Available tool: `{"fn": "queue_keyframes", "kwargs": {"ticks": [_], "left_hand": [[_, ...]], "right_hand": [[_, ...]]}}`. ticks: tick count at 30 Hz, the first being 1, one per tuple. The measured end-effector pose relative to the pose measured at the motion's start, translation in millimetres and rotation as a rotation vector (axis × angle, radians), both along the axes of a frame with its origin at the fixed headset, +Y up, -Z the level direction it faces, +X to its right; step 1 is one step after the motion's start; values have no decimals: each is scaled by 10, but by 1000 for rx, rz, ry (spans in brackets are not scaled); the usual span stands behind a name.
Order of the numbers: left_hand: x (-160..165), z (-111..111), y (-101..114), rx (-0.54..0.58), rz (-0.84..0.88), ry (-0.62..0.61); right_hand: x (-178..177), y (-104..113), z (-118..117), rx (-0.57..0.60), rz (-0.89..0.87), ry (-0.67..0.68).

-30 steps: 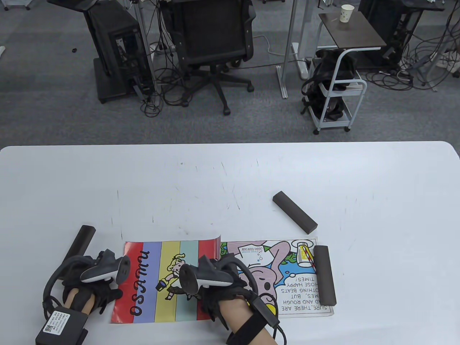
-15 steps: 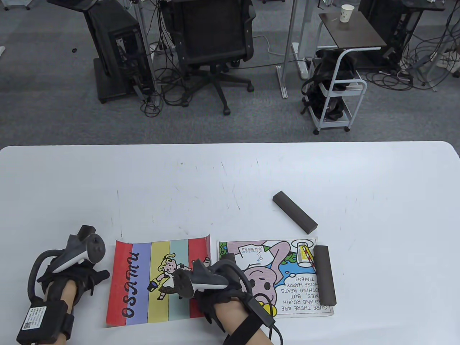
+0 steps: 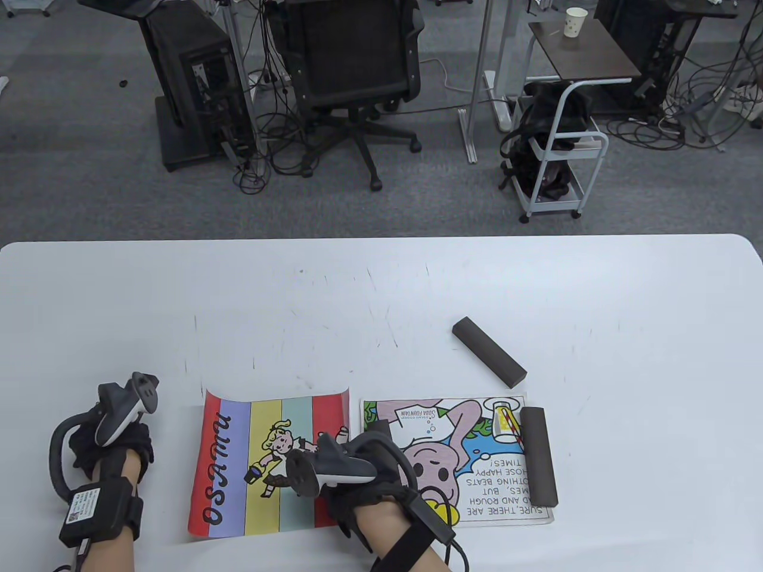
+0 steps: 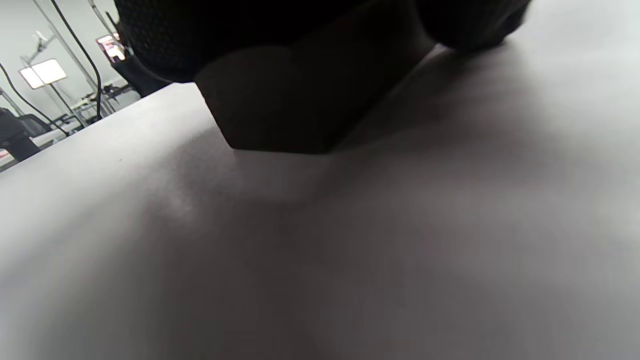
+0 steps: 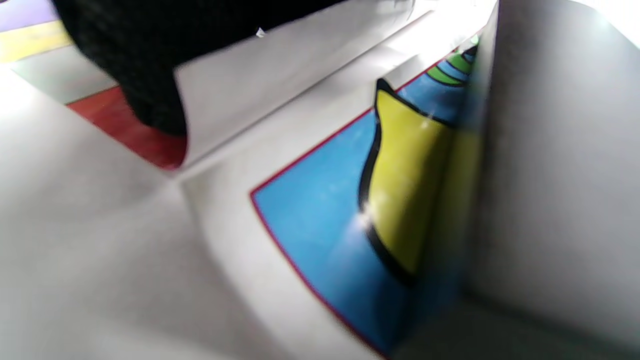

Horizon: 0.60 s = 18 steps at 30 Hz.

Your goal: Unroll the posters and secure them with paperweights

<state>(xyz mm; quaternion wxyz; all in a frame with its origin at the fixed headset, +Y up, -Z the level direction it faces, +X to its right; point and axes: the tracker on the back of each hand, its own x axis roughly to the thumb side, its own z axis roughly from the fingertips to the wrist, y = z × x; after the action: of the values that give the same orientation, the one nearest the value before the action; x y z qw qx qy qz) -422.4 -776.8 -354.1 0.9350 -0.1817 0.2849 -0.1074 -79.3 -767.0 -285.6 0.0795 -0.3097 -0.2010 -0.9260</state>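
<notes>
Two posters flat on table point(image 3: 381, 286) | left hand point(image 3: 110, 441) has left striped poster point(image 3: 271, 468), grips dark paperweight point(image 4: 280, 110) beside it | right hand point(image 3: 357, 476) presses its right edge, finger spread unclear | weighting follows.

Table point(image 3: 381, 280) far half open — lone dark block point(image 3: 489, 351) obstructs right-centre.

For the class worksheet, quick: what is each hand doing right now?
Left hand: grip closed around a dark paperweight block, left of the striped poster.
Right hand: rests on the striped poster's right edge; grip cannot be told.
</notes>
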Motion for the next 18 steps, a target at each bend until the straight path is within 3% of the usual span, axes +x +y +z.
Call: {"fn": "queue_keyframes", "kwargs": {"ticks": [6,10,12,18], "left_hand": [[-17,42,49,70,78,14],[-4,186,171,204,168,32],[61,266,298,285,191,16],[561,601,948,440,251,-144]], "right_hand": [[-3,2,11,6,13,-1],[-23,1,30,11,39,-2],[-35,2,38,16,49,-1],[-43,0,42,18,58,1]]}}
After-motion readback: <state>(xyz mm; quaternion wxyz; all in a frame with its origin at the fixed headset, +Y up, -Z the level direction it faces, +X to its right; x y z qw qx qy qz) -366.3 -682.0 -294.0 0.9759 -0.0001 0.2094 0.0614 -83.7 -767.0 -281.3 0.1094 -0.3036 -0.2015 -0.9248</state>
